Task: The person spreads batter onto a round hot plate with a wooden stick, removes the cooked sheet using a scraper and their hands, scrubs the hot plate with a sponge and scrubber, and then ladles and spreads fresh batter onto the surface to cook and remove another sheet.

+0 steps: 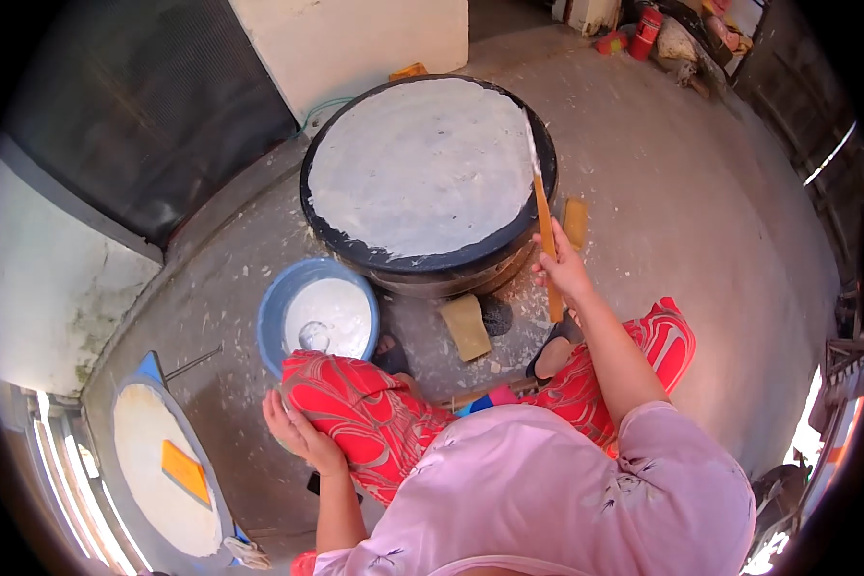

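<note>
My right hand [564,271] is closed round a long wooden spatula [544,213], whose white-coated far end lies along the right rim of a large round griddle [319,213]. A thin white sheet of batter [422,168] covers most of the griddle, leaving a dark ring round its edge. My left hand [302,437] rests against my left knee, fingers stretched out and holding nothing. Just ahead of that knee stands a blue basin [271,312] of white batter [341,312], with a round clear shape, perhaps a ladle bowl, in it.
A round board [216,499] at lower left carries a pale round sheet [149,437] and an orange flat piece [185,470]. Before the griddle lies a tan pad [466,326]; a yellowish block [575,224] sits at its right. White flakes dot the floor. Red containers [646,34] stand far back.
</note>
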The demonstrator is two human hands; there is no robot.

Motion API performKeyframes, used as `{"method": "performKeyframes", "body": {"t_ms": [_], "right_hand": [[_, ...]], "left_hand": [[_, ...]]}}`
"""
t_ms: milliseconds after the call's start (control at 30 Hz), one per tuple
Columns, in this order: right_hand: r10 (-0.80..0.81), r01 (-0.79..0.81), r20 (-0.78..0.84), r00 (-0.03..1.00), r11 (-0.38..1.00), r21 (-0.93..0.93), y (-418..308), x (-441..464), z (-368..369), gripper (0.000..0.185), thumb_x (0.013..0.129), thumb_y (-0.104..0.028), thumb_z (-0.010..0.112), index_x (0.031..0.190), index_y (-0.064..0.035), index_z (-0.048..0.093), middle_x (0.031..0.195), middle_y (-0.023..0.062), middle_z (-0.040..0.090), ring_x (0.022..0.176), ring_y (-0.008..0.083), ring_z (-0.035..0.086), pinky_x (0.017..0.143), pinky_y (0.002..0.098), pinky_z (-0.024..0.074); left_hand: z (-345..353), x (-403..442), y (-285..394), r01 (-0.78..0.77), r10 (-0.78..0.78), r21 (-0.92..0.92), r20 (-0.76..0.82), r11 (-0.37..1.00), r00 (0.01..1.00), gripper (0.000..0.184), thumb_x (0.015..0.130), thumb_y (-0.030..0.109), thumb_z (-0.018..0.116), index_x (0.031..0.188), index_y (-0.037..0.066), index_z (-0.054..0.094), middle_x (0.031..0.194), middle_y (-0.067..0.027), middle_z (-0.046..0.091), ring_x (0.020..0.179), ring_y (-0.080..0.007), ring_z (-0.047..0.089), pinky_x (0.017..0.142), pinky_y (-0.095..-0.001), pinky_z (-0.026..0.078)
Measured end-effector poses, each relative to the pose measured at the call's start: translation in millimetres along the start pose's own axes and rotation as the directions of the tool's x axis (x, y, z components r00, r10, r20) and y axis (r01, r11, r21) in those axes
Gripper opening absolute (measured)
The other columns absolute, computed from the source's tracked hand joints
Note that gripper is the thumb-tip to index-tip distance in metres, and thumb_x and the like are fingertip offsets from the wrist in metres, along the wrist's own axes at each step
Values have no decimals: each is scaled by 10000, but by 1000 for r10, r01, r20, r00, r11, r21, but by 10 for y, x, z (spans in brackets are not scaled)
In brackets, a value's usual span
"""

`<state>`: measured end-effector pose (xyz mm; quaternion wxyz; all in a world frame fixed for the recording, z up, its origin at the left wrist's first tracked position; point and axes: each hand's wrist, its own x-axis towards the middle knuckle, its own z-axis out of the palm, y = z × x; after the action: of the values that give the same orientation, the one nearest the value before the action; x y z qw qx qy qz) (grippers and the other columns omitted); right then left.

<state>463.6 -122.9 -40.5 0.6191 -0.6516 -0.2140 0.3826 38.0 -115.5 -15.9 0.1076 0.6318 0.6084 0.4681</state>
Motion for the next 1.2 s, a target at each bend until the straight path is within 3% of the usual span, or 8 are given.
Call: {"method": "performKeyframes", "body": {"t_ms": [133, 800, 867, 967, 1100, 1133, 1167, 1200], "right_hand": [[-28, 11, 122, 992, 990, 140, -230, -168, 154, 497, 926, -53, 388, 1386, -197, 269, 943, 56, 580, 491, 78, 433, 424, 201, 388], [194, -99, 186, 963, 899, -426, -134, 1095, 773, 426, 921, -144, 325, 1343, -183, 369, 778, 120, 599, 521, 187, 522, 464, 308, 439], [-227, 319, 256, 940, 307, -897, 124, 1270, 851, 402, 912, -172, 351, 1309, -168, 413, 858, 200, 617, 711, 327, 601, 640, 396, 479], [-65, 186, 174, 983, 325, -927, -101, 1011, 1033, 394, 906, -196, 377, 1297, -163, 420, 965, 248, 583, 889, 420, 558, 798, 433, 437], [-181, 378, 336, 924, 316, -870, -14, 937, 834, 395, 907, -177, 396, 1300, -175, 424, 872, 183, 615, 740, 325, 599, 672, 383, 477], [52, 81, 188, 981, 772, -631, -148, 864, 688, 396, 910, -169, 398, 1305, -181, 423, 811, 125, 598, 660, 252, 570, 611, 336, 466], [329, -294, 165, 930, 934, -204, -244, 819, 580, 397, 914, -160, 399, 1309, -187, 421, 750, 68, 581, 580, 179, 540, 550, 289, 454], [331, -294, 167, 929, 932, -211, -270, 798, 527, 397, 914, -160, 399, 1309, -187, 421, 750, 68, 581, 580, 179, 540, 550, 289, 454]], "left_hand": [[4, 26, 47, -5, 5, -2, -18, 1000, 1000, 389, 947, 204, 334, 1219, -60, 425, 1303, -198, 375, 1219, -324, 340, 1019, -405, 234], [22, 57, 90, -7, 7, 19, -19, 1000, 1000, 407, 960, 222, 299, 1241, -49, 416, 1319, -185, 356, 1228, -297, 338, 1022, -384, 246], [21, 63, 102, -8, 8, 26, -11, 1000, 1000, 408, 960, 221, 299, 1242, -50, 414, 1320, -185, 355, 1228, -297, 338, 1022, -384, 247], [29, 69, 98, -8, 8, 25, 2, 1000, 1000, 408, 960, 217, 299, 1243, -53, 412, 1326, -186, 350, 1229, -296, 338, 1022, -382, 246], [24, 81, 110, -27, 27, 32, -1, 999, 1000, 408, 958, 209, 297, 1243, -61, 410, 1339, -187, 336, 1234, -295, 335, 1026, -380, 241], [21, 83, 104, -24, 24, 32, -3, 999, 1000, 408, 958, 209, 297, 1243, -61, 410, 1339, -187, 336, 1234, -295, 335, 1026, -380, 241], [23, 83, 98, -20, 20, 26, -4, 999, 1000, 407, 958, 204, 296, 1243, -61, 410, 1340, -187, 336, 1236, -295, 332, 1026, -379, 240], [27, 83, 94, -15, 15, 21, -4, 1000, 1000, 405, 957, 200, 295, 1243, -62, 411, 1340, -188, 335, 1238, -295, 330, 1027, -378, 238]]}}
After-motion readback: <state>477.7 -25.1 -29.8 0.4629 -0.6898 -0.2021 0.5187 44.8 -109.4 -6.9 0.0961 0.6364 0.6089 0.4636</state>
